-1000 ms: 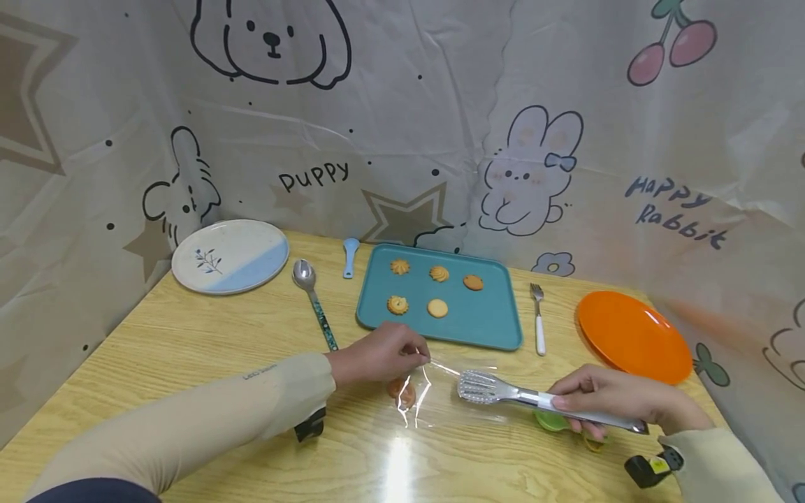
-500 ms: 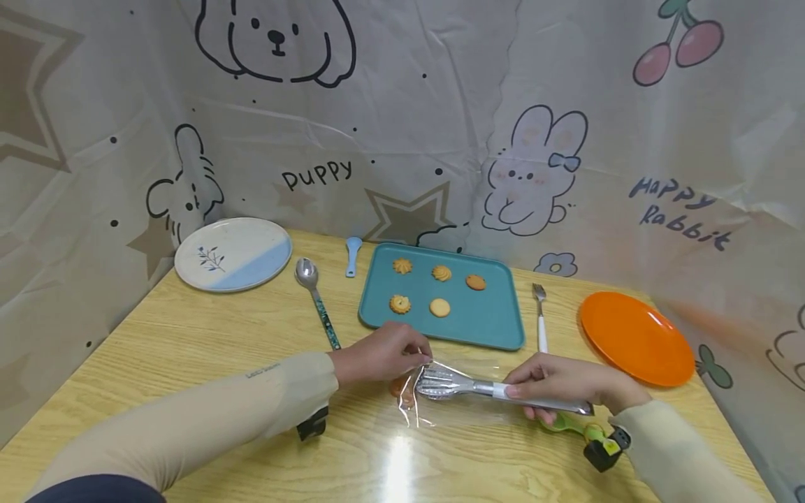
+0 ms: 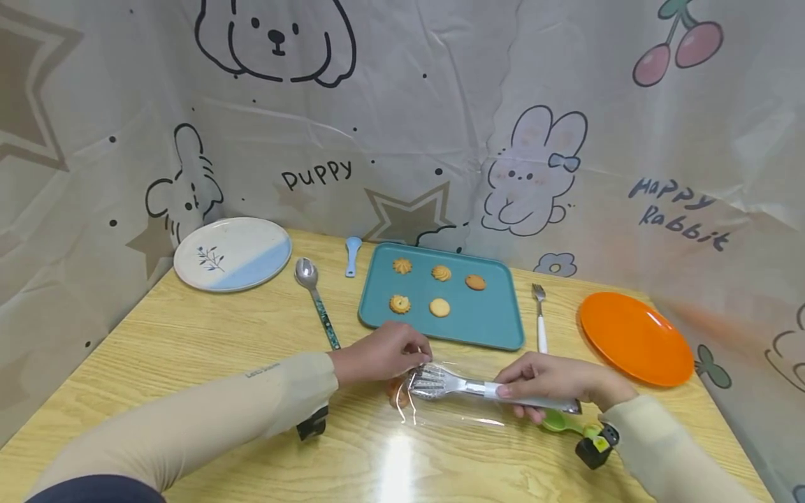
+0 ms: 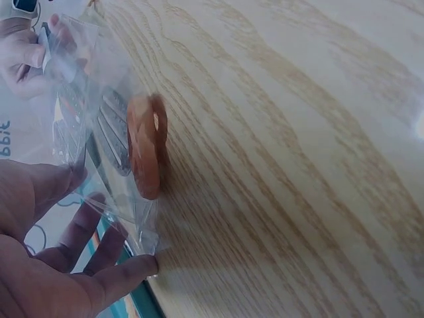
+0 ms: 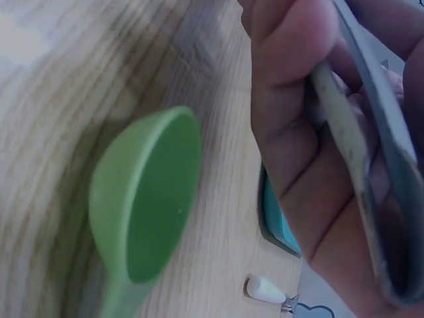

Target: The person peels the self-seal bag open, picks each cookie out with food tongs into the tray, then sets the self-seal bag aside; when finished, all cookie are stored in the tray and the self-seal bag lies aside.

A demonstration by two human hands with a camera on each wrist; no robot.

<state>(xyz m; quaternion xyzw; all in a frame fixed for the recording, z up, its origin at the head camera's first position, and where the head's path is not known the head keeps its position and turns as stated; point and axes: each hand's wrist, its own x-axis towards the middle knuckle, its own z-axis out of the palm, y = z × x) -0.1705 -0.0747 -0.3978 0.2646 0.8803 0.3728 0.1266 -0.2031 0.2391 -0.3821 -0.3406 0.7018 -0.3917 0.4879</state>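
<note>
My left hand [image 3: 385,353] pinches the edge of a clear plastic bag [image 4: 106,56] low over the table. My right hand [image 3: 553,381] grips metal tongs [image 3: 465,386] by the handle. Their slotted head lies at the left end of the bag and shows through the plastic in the left wrist view. Close by the tong head are brown biscuits [image 4: 144,156], one with a hole showing; in the head view the left hand and tongs partly cover them. Beneath the right hand, a green scoop-shaped spoon [image 5: 146,199] lies on the table.
Behind the hands is a teal tray [image 3: 481,318] with several cookies. Left of it are a small blue spoon [image 3: 352,256], a large spoon [image 3: 307,275] and a white-and-blue plate [image 3: 235,255]. A white-handled fork [image 3: 541,328] and an orange plate [image 3: 635,339] lie on the right.
My right hand has moved left with the tongs, bringing their head across the bag to the brown biscuits. The left hand keeps its pinch on the bag in place.
</note>
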